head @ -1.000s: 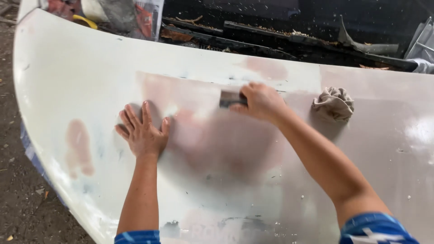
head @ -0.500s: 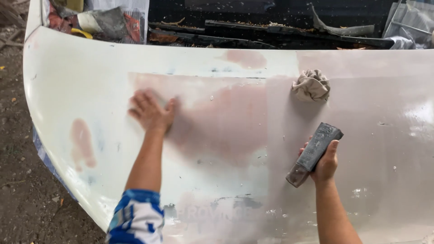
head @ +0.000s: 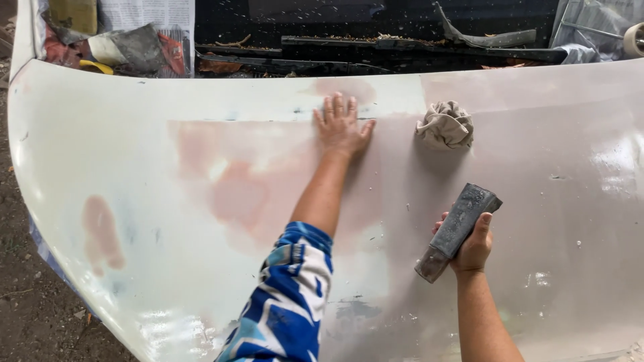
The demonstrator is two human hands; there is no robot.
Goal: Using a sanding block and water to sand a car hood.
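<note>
sanding block (head: 457, 232) gripped in right hand (head: 473, 249), fingers (head: 484, 220) wrapped over it.

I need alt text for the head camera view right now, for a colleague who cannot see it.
A person's left hand lies flat on a pale, sanded car hood patched with pink filler, while the right hand holds a dark grey sanding block just above the panel. A crumpled beige rag sits on the hood near the windshield edge.

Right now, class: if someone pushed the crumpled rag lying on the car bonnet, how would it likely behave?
The crumpled rag looks soft and bunched, so it would probably fold and flop rather than roll. It seems light. The bonnet looks smooth and sloped, so it may slide easily.
</note>
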